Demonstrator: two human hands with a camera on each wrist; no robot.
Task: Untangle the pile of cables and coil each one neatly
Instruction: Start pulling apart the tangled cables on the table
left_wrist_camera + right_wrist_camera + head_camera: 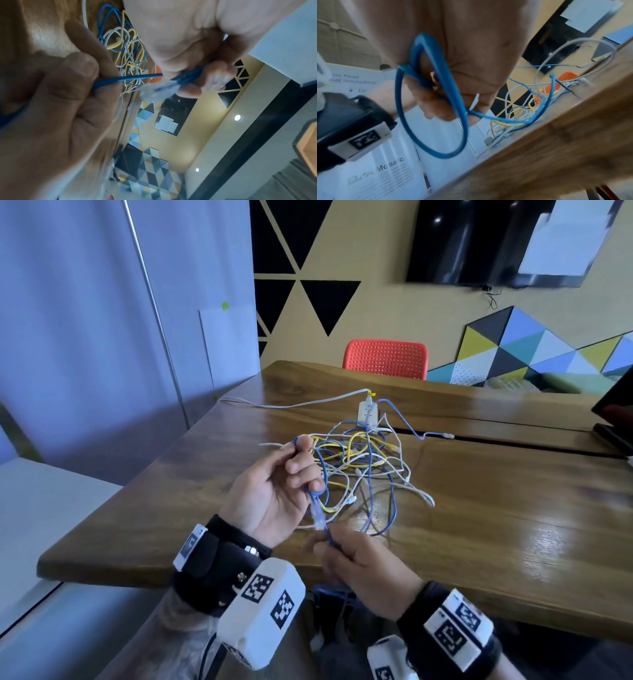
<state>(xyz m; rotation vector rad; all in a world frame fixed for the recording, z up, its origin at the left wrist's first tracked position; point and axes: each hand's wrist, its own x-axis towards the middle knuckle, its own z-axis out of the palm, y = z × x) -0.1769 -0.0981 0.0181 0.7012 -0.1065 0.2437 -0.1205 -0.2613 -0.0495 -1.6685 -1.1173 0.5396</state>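
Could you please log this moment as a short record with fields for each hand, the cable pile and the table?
left hand: grips blue cable near its clear plug
right hand: holds the same blue cable, looped below it
cable pile: blue, yellow and white, tangled
table: wooden, carries the pile and a white power strip

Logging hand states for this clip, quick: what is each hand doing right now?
Left hand: fingers curled, pinching the blue cable near its clear plug.
Right hand: gripping the same blue cable lower down.

Blue, yellow and white cables [356, 460] tangle on a brown wooden table [496, 508] before an orange chair [387, 359].
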